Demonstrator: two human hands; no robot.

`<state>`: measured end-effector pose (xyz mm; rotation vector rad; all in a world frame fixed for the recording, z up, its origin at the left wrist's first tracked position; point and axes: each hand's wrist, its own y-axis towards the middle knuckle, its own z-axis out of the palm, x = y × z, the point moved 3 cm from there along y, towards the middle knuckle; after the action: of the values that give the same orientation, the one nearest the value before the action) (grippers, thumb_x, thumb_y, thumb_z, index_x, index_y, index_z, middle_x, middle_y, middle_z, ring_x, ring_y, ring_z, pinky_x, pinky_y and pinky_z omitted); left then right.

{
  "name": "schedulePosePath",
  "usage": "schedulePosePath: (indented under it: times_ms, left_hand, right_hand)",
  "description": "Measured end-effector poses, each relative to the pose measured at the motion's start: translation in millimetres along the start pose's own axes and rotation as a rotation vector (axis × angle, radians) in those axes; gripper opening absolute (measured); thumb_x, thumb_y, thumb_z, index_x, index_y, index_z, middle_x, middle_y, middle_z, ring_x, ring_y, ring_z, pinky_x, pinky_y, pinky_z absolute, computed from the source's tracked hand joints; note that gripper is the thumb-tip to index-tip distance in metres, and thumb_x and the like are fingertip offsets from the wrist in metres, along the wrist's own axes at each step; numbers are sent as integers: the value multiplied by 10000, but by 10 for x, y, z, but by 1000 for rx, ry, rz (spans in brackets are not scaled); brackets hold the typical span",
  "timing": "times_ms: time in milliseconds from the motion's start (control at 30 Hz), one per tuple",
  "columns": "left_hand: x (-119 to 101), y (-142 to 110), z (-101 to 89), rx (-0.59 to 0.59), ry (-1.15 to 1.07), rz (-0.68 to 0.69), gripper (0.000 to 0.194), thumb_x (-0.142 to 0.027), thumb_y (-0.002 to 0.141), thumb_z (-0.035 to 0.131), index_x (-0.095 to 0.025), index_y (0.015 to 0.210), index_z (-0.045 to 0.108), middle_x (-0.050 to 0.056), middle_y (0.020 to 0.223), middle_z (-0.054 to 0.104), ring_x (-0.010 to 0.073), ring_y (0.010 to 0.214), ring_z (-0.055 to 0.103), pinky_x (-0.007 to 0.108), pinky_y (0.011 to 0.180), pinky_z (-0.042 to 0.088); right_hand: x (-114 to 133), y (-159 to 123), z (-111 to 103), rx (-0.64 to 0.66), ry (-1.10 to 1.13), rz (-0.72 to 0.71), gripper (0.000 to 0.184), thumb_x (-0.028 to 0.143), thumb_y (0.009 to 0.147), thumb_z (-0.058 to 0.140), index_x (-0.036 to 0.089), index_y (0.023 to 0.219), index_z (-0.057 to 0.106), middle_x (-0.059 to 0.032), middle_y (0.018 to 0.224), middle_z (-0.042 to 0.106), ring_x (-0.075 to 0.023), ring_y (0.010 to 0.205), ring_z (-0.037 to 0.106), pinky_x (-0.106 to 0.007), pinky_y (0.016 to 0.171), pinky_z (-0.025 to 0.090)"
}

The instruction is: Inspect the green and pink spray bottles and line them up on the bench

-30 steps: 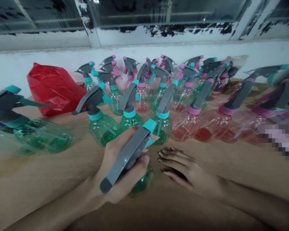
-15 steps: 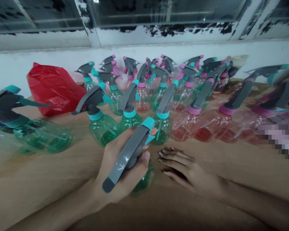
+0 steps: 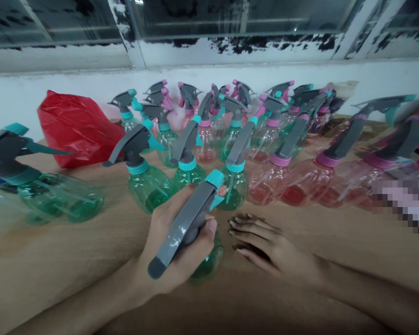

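My left hand [image 3: 176, 249] is wrapped around the neck of a green spray bottle [image 3: 211, 260] with a grey head and a teal nozzle. That nozzle points away from me, and the hand hides much of the bottle. To its right, my right hand [image 3: 265, 242] lies on the wooden table [image 3: 101, 274], palm down, fingers stretched out and holding nothing. Just beyond the left hand stand green spray bottles with teal collars, one [image 3: 235, 186] close behind the held nozzle. A pink spray bottle [image 3: 267, 181] stands farther right, past the right hand's fingertips.
A red plastic bag [image 3: 78, 128] sits at the back left. Several more green and pink bottles crowd the back of the table, before a white wall [image 3: 84, 81]. At the far left is another green spray bottle [image 3: 63, 195]. A blurred-out patch covers something at right.
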<state>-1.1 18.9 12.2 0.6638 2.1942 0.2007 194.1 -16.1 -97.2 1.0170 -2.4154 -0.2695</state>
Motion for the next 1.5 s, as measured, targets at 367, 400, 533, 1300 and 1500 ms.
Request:
schedulePosePath:
  times_ms: [367, 400, 533, 1300, 1500]
  left_hand:
    - [4, 0, 9, 0, -101, 15, 263, -250, 796, 500, -262, 1049, 570, -27, 657, 579, 166, 537, 553, 289, 540, 521]
    - [4, 0, 7, 1, -100, 11, 262, -251, 796, 497, -262, 1047, 571, -29, 647, 578, 166, 529, 548, 289, 534, 518]
    - [4, -6, -9, 6, -96, 1, 290, -228, 769, 512, -264, 1052, 567, -37, 640, 589, 164, 524, 551, 295, 550, 519]
    - [-25, 27, -40, 103, -186, -5, 157, -212, 702, 512, -266, 842, 557, -6, 743, 592, 183, 581, 570, 330, 585, 510]
    - [-7, 22, -26, 58, -125, 10, 219, -238, 701, 524, -276, 910, 577, 3, 777, 618, 189, 604, 569, 330, 597, 514]
  right_hand:
    - [4, 7, -3, -3, -5, 8, 311, 247, 945, 483, 180, 1243, 545, -72, 1286, 603, -205, 1270, 476, -442, 1078, 394]
    - [4, 7, -2, 0, -5, 9, 311, 246, 945, 483, 176, 1242, 545, -72, 1285, 604, -203, 1271, 474, -439, 1082, 389]
    - [1, 4, 0, 10, -1, 9, 314, 243, 944, 482, 168, 1242, 545, -69, 1290, 600, -196, 1276, 467, -435, 1093, 377]
    - [8, 5, -2, 19, -4, 20, 315, 244, 947, 480, 182, 1251, 539, -63, 1305, 591, -201, 1276, 468, -445, 1088, 382]
    - [19, 17, -15, -19, 8, 6, 314, 235, 935, 495, 178, 1237, 559, -81, 1277, 611, -212, 1254, 495, -450, 1065, 409]
